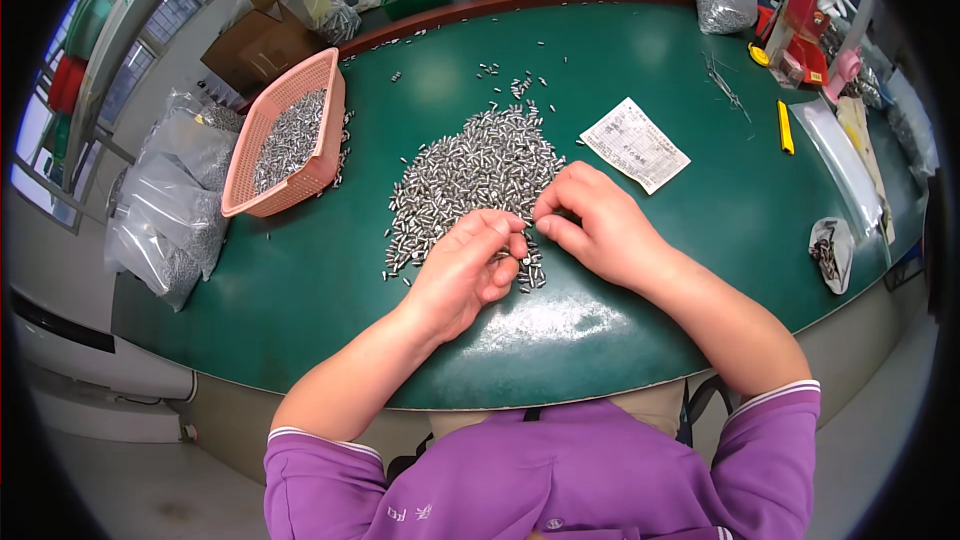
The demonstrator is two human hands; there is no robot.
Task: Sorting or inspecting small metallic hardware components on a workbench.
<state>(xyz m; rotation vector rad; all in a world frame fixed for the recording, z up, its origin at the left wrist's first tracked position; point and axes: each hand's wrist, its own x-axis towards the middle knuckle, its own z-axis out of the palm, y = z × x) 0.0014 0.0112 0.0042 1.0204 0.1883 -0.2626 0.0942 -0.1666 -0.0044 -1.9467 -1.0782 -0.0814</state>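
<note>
A heap of small shiny metal pins is spread over the middle of the green table. My left hand is at the heap's near edge, its fingers curled and the thumb pressed to the forefinger. Close by on the right, my right hand has thumb and forefinger drawn together, its tips nearly meeting those of the left. Whatever lies in either pinch is too small to make out. Several loose pins lie beneath the fingers.
A pink plastic basket holding more pins stands left, beside filled clear bags. Right of the heap lies a printed paper slip. Farther right are a yellow cutter knife, thin wires and a small bag of dark parts.
</note>
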